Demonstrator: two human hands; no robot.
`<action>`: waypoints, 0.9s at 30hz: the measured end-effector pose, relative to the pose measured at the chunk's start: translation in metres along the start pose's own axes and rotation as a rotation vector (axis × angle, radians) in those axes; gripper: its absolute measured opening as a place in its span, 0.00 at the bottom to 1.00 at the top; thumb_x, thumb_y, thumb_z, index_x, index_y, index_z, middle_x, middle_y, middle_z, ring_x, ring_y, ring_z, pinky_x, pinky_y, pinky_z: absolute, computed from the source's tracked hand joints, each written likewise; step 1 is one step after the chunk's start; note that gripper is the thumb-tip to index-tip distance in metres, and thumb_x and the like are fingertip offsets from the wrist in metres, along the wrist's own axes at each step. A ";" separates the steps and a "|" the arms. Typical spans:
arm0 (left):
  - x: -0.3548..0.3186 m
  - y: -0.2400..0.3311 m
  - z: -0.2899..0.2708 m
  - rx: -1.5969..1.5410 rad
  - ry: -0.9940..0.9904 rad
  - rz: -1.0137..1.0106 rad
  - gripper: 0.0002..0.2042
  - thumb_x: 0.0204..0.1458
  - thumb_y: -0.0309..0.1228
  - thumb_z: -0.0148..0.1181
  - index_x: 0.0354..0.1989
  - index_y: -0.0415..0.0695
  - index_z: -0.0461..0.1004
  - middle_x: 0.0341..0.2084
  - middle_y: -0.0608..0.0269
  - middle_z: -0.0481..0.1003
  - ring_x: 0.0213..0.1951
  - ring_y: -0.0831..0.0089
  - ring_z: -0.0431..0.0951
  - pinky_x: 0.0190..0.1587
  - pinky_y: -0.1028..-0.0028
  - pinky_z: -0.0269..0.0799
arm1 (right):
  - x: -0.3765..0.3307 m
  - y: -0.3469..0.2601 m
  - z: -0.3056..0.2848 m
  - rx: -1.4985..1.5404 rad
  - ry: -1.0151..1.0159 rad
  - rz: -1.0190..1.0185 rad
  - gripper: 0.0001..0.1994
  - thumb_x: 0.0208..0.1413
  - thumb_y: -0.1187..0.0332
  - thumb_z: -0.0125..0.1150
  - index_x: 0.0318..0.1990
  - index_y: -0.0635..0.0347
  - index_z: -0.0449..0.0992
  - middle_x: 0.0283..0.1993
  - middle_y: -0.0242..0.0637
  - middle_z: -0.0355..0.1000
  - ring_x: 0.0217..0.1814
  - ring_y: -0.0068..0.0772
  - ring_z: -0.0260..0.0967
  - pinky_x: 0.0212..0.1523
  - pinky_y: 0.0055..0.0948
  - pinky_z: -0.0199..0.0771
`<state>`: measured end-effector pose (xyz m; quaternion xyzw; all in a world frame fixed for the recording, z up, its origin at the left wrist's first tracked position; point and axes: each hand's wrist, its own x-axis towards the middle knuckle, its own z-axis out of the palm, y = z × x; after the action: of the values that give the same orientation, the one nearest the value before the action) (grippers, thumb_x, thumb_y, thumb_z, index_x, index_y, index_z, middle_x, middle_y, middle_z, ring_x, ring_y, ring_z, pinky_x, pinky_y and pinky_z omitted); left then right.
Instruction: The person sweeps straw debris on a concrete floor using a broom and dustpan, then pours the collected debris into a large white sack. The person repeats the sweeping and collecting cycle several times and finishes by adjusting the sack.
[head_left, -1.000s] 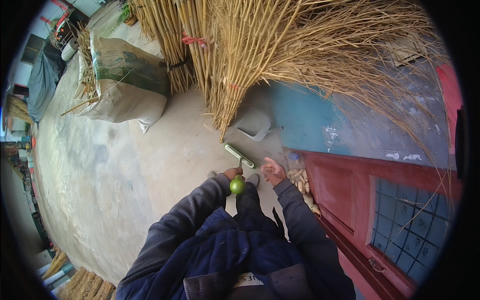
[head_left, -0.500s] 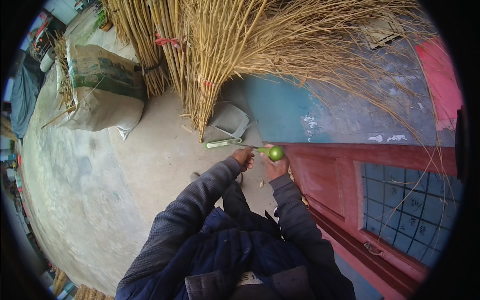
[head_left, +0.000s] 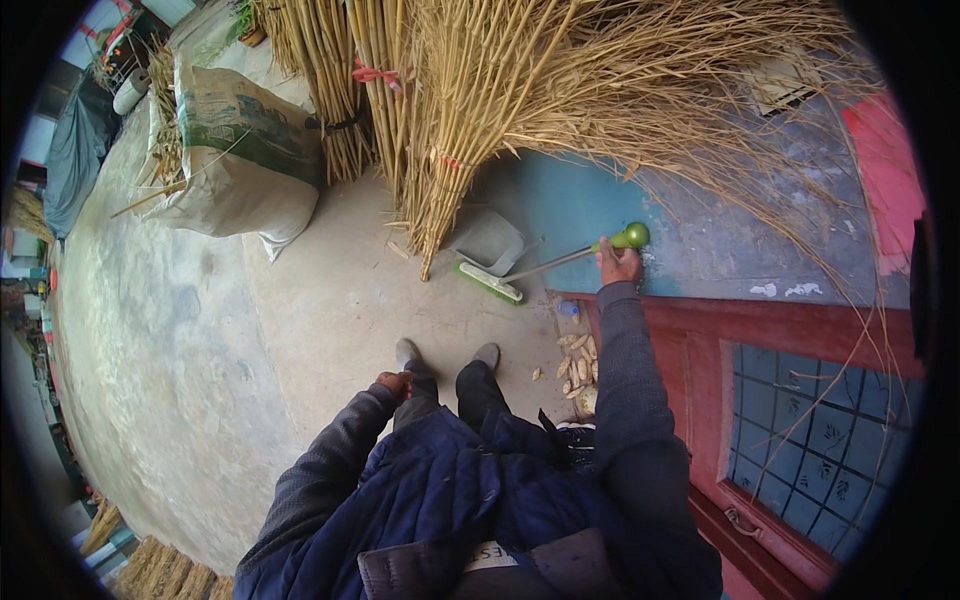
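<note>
My right hand [head_left: 618, 264] is closed round the green grip of a small broom [head_left: 556, 263], just below its round green knob, beside the blue-painted wall. The broom's thin grey handle slants down to the left to a pale head with green bristles near the floor. Next to that head stands a grey plastic dustpan [head_left: 488, 240], partly hidden behind the broom. Low on the left, by my trouser leg, hangs my left hand [head_left: 397, 384], its fingers curled in and nothing seen in them.
Tied bundles of dry stalks [head_left: 450, 160] lean at the wall, beside a big stuffed sack [head_left: 250, 150]. Several pale, elongated pieces [head_left: 576, 362] and a blue object [head_left: 568, 308] lie by the red door [head_left: 690, 350]. My shoes [head_left: 487, 355] are on the concrete floor.
Both hands were together near the broom. The left has drawn back to my side; the right has moved up and right with the grip, and the broom head has turned.
</note>
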<state>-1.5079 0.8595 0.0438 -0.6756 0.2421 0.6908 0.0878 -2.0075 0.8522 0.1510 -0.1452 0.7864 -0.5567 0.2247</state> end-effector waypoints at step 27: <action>-0.039 -0.135 -0.136 0.166 0.164 0.111 0.19 0.48 0.43 0.52 0.31 0.35 0.74 0.22 0.54 0.76 0.25 0.68 0.77 0.31 0.69 0.73 | -0.249 0.249 -0.070 -0.235 -0.909 0.804 0.23 0.49 0.50 0.54 0.47 0.56 0.69 0.42 0.39 0.68 0.40 0.32 0.65 0.42 0.28 0.64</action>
<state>-1.3236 0.9226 0.0565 -0.7058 0.3420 0.6145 0.0849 -1.8246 1.1129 -0.0162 -0.0838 0.6611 -0.2205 0.7122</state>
